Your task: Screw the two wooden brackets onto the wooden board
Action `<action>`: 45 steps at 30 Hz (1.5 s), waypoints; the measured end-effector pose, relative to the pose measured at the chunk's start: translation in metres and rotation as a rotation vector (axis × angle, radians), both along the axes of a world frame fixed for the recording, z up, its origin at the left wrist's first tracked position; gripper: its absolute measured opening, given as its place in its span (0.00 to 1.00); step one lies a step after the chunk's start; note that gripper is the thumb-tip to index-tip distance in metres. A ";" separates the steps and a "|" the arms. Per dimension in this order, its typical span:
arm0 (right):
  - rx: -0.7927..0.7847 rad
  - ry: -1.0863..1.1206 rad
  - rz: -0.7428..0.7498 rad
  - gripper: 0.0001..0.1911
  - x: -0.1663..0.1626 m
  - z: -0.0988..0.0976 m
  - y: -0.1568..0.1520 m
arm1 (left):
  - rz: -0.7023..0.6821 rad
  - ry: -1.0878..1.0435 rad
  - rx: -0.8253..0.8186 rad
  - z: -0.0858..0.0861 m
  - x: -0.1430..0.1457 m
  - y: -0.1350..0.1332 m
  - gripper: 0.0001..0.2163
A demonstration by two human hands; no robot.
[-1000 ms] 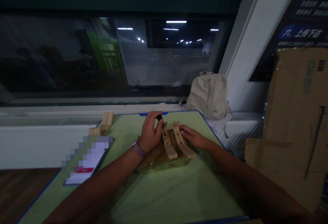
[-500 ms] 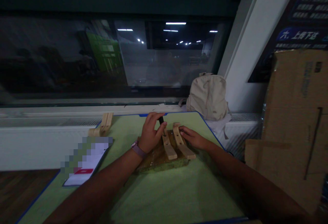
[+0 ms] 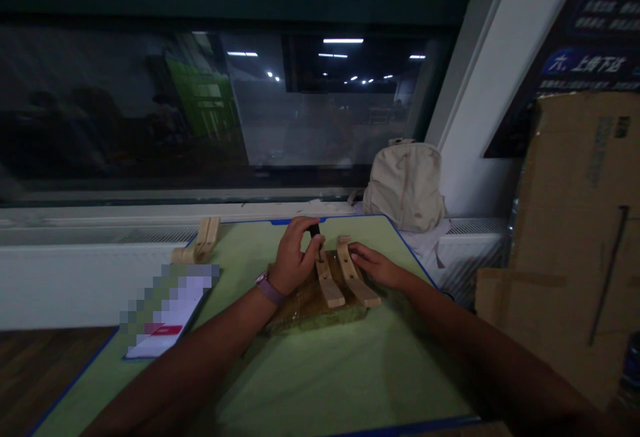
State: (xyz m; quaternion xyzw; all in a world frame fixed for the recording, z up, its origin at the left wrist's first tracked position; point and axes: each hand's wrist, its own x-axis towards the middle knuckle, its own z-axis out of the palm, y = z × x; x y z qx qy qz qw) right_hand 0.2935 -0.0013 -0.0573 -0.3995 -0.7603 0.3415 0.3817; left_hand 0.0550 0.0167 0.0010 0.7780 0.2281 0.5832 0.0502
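Observation:
A brown wooden board [image 3: 305, 309] lies on the green mat [image 3: 320, 377]. Two pale wooden strips [image 3: 356, 282] rest side by side on top of it. My left hand [image 3: 293, 260] is closed round a small dark tool [image 3: 315, 230] held upright over the far end of the left strip. My right hand [image 3: 376, 266] rests with fingers stretched out against the right strip, pressing on it. A purple band sits on my left wrist.
Another pale wooden piece [image 3: 200, 244] lies at the mat's far left corner. A white card [image 3: 167, 320] is on the left. A beige bag [image 3: 406, 185] sits on the sill and cardboard boxes [image 3: 570, 224] stand at the right. A dark window runs behind.
My hands stay in place on the strips; the left fingers shift slightly on the dark tool. The view has moved a little.

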 end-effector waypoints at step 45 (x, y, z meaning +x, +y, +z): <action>0.006 -0.002 0.008 0.24 0.000 0.002 -0.001 | 0.058 0.019 0.000 0.001 0.002 0.000 0.12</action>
